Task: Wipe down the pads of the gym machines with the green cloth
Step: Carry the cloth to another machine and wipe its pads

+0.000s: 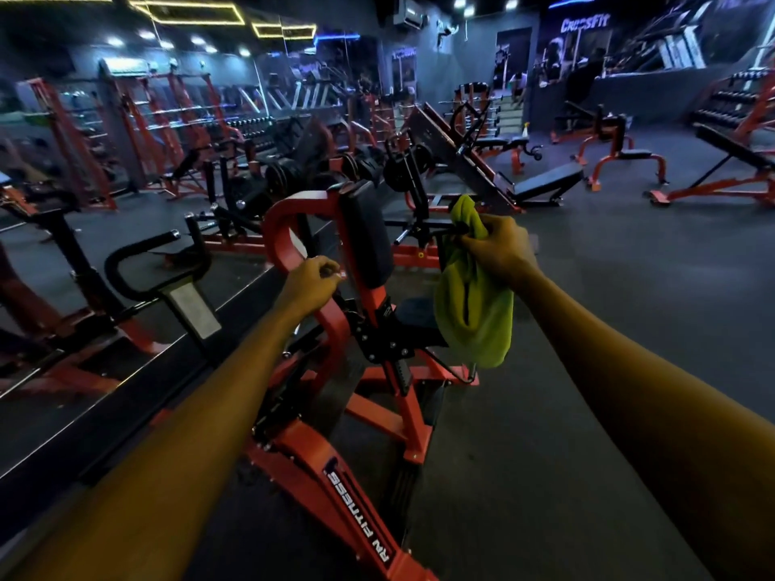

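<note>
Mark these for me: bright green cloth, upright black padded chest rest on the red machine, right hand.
bright green cloth (482,329): head view, on the hanging lower fold.
upright black padded chest rest (371,241): head view, middle of its side face.
right hand (501,251): head view, back of the hand gripping the cloth.

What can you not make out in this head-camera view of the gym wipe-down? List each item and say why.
Seat pad, head view: largely hidden behind the green cloth hanging from the right hand.
Left hand, head view: its back hides whether the fingers grip the red frame.
Far dumbbell rack, head view: markings too small and blurred; right edge cuts it off.
</note>
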{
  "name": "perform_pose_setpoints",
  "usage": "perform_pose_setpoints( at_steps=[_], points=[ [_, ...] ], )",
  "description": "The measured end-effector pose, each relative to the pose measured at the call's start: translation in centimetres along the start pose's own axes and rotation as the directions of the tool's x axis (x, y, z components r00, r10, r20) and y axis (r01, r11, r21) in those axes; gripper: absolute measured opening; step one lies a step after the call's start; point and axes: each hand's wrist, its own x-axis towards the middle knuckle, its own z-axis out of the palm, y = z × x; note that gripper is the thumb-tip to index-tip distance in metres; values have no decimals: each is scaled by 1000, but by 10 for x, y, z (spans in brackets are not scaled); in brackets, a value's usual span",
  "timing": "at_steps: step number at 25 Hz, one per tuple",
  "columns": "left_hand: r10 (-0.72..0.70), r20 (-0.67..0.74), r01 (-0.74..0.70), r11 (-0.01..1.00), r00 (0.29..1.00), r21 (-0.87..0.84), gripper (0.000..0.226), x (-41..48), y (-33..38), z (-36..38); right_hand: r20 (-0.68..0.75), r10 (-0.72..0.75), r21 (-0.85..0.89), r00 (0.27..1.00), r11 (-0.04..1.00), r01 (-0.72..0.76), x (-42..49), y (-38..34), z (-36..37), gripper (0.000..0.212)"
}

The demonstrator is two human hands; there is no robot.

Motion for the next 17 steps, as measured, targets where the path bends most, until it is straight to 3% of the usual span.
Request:
perform_pose_setpoints(
  at_steps=[5,9,12,17],
  points=[
    [-68,-26,69,997,997,33,22,95,-21,46,108,-15,44,994,999,10,120,54,36,31],
    [-121,-95,124,992,988,29,40,176,-38,80,134,-52,72,990,996,43,211,86,56,33],
    [-164,-122,174,982,979,73,35,229,-34,99,170,-67,52,983,997,59,269,105,76,28],
    [-117,-173,145,977,978,156,50,292,-36,117,234,-67,49,970,997,57,336,129,120,31]
  ],
)
